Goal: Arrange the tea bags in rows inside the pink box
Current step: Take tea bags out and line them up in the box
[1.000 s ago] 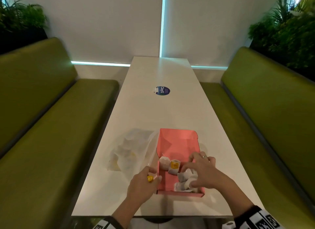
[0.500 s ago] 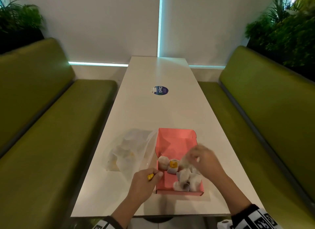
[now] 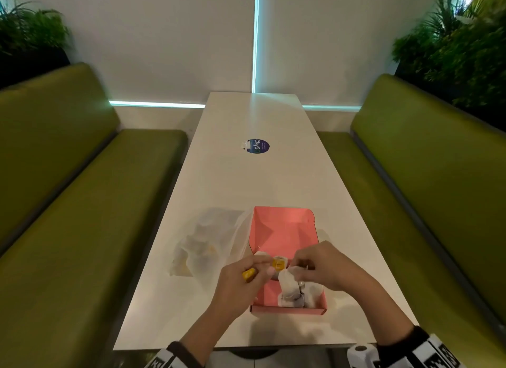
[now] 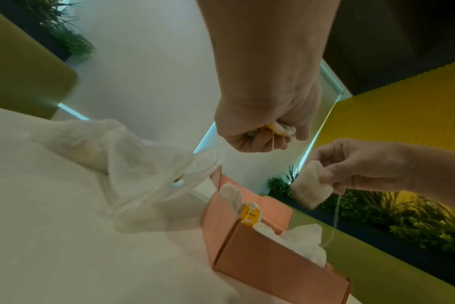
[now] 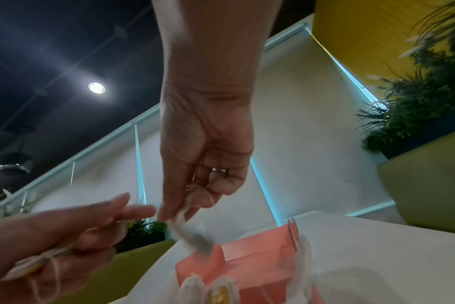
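Paper tea bag (image 3: pixel 288 285) between right hand (image 3: pixel 325 267) fingers (image 3: pixel 298 261)

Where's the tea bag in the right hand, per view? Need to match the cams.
Head: tea bag low centre-right, pinched by the right hand above the near end of the pink box.
Left wrist: tea bag right of centre, hanging above the box.
Right wrist: tea bag centre, blurred, under the fingers.
Shared landmark: the pink box.

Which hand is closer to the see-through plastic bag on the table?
The left hand. It hovers at the pink box's left edge, right beside the plastic bag, gripping a yellow-tagged tea bag. The right hand is over the box, farther away, pinching another tea bag.
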`<state>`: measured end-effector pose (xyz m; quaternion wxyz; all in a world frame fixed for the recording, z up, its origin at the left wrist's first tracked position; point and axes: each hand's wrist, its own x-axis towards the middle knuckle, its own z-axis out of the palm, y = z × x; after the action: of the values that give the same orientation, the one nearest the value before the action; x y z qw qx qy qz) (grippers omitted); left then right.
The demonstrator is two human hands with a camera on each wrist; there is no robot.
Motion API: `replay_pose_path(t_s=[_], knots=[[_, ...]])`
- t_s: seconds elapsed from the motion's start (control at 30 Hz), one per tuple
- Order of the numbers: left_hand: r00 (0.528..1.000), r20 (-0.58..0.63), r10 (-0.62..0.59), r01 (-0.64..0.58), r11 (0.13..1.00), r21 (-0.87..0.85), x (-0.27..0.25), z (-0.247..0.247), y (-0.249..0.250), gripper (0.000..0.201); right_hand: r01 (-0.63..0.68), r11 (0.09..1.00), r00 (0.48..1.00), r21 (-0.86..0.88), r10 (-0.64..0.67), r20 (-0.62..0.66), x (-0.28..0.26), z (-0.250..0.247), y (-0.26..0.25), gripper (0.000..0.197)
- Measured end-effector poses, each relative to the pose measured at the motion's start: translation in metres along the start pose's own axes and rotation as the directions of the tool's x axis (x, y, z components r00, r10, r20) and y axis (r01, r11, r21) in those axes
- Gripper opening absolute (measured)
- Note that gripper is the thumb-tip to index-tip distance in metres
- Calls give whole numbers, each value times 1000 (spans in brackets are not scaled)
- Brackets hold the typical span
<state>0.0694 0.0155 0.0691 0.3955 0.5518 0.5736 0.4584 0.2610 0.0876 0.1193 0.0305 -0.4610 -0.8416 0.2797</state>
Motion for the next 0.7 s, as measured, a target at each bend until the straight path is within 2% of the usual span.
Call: replay_pose_path(t_s=[0.1, 0.2, 0.3, 0.4, 0.47, 0.53, 0.57, 0.7], knots=[[993, 113, 26, -29, 999, 26, 1, 5, 6, 35, 45, 990, 996, 134, -55, 71, -4, 2, -11, 8], [989, 136, 56, -75, 987, 142, 1, 11, 4, 26, 35, 961, 997, 273, -52, 55, -5, 4, -18, 25], [997, 44, 58, -63, 989, 133, 0, 12, 6, 26, 7, 909, 1000, 416, 0, -16, -8, 5, -19, 27], [998, -41, 41, -38, 997, 62, 0, 9, 10, 24, -56, 880, 998, 473, 42, 39, -10, 11, -17, 43], [997, -77, 27, -24, 999, 46, 1, 8, 11, 28, -58, 879, 996, 473, 22, 83, -11, 18, -15, 33], [993, -116, 21, -12, 997, 76, 1, 7, 10, 24, -70, 860, 996, 506, 29, 90, -12, 21, -15, 11], [990, -142, 25, -9, 994, 108, 2, 6, 8, 21, -81, 857, 995, 509, 44, 86, -13, 21, -15, 6], [964, -266, 23, 24, 985, 172, 3, 4, 1, 24, -87, 834, 996, 545, 56, 74, -20, 16, -20, 22]])
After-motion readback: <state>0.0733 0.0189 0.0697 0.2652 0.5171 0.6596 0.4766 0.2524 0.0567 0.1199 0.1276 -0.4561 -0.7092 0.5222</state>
